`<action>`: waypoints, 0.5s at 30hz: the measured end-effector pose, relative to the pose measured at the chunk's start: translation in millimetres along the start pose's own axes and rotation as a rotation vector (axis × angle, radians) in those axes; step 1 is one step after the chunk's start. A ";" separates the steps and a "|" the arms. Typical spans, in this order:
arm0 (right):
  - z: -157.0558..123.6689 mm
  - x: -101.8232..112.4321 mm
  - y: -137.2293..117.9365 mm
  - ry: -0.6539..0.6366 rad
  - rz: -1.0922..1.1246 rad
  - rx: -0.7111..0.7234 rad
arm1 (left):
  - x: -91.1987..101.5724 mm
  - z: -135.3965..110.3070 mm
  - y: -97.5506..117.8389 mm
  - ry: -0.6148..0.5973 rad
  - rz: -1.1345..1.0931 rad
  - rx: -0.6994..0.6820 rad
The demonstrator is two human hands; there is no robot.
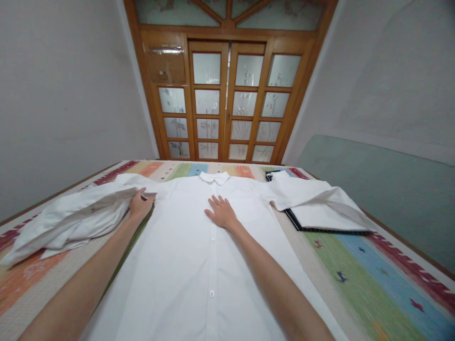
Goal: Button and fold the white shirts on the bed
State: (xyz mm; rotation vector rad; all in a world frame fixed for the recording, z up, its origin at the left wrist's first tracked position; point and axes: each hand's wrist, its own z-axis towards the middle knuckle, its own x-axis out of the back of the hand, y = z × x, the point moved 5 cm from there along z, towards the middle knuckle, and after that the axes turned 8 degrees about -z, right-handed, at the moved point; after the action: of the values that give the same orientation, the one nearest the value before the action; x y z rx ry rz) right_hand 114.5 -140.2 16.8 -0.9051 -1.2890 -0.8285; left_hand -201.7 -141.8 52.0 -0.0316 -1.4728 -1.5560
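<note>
White shirt (pixel 185 246) lies front up across a patterned cover (pixel 355 284), its collar (pixel 214 177) toward the far side and its near part running out of my view. I read 2 pale buttons (pixel 212 293) on the front, 1 nearer than the other.

My right hand (pixel 221 212) rests back up on the chest, a little near of the collar; its fingers are somewhat apart and nothing is gripped. My left hand (pixel 140 206) is at the left underarm, touching the left sleeve (pixel 117 182); I cannot tell whether those fingers are clamped on the fabric or only set against it.

Left sleeve trails left and near among bunched white cloth (pixel 81 227); I cannot make out where 1 ends and the other begins. Right sleeve (pixel 323 203) reaches out to the right, creased, on top of a dark, white-striped cloth (pixel 293 220) that shows along its edges.

Far side: wooden doors (pixel 222 104) with glass panes (pixel 208 102). Right side: a grey-green panel (pixel 373 189) alongside the cover.
</note>
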 end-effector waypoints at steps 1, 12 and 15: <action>0.2 -0.2 0.0 -0.001 0.001 0.000 | -0.9 0.6 0.5 0.002 -0.030 0.002; -0.8 1.7 -0.9 -0.005 -0.002 0.001 | 15.5 -7.3 47.9 0.152 -0.245 -0.214; -0.7 1.6 -0.8 -0.002 -0.001 0.003 | 18.1 -6.5 50.2 0.179 -0.221 -0.206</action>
State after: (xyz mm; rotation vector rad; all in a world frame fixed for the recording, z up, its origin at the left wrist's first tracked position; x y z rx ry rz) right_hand 114.2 -141.2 18.4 -0.9032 -1.2926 -0.8263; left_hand -176.4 -148.3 99.0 0.1508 -1.2035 -1.8347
